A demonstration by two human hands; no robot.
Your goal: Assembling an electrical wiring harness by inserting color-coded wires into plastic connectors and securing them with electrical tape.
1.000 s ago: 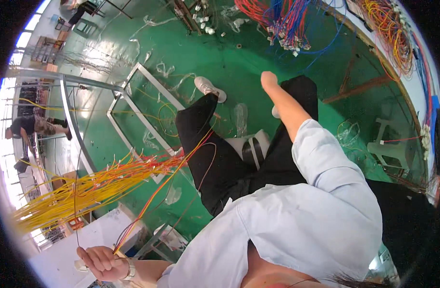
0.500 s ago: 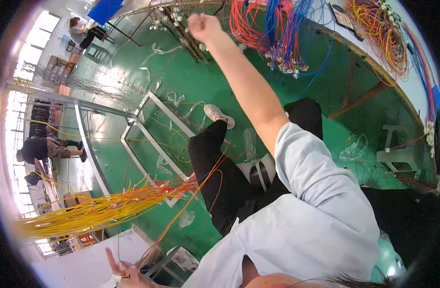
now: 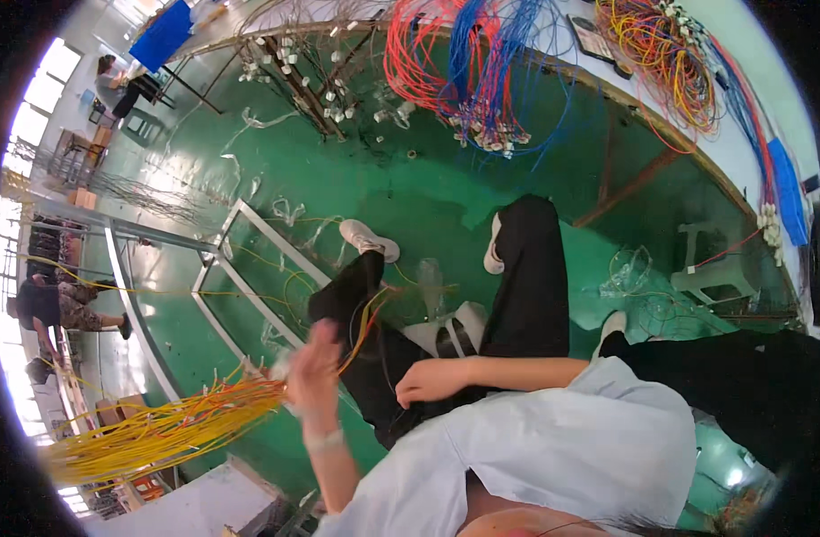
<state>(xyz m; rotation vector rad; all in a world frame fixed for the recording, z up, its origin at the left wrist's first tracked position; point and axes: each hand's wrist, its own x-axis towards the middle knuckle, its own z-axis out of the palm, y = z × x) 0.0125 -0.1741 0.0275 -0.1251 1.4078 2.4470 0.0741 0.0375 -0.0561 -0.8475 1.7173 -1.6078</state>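
Observation:
My left hand (image 3: 313, 380) is blurred by motion at the right end of a long bundle of yellow and orange wires (image 3: 168, 434). Its fingers are smeared, and whether it grips any wire cannot be made out. Several loose orange and yellow wires (image 3: 365, 327) run from beside this hand over my left leg. My right hand (image 3: 432, 381) is low over my lap, fingers curled downward and closed. Whatever lies in those fingers is hidden; a thin dark wire seems to pass close by them.
A metal frame (image 3: 164, 225) stands at the left. Red and blue wires with white connectors (image 3: 491, 134) hang off the curved table (image 3: 553, 49) ahead, with yellow and red wires (image 3: 665, 63) further right. A plastic stool (image 3: 714, 268) is at the right. Two people are at the far left.
My right hand has come back from the far table edge to my lap. My left hand has moved up and right from the lower left to the wire bundle's end. The view has shifted.

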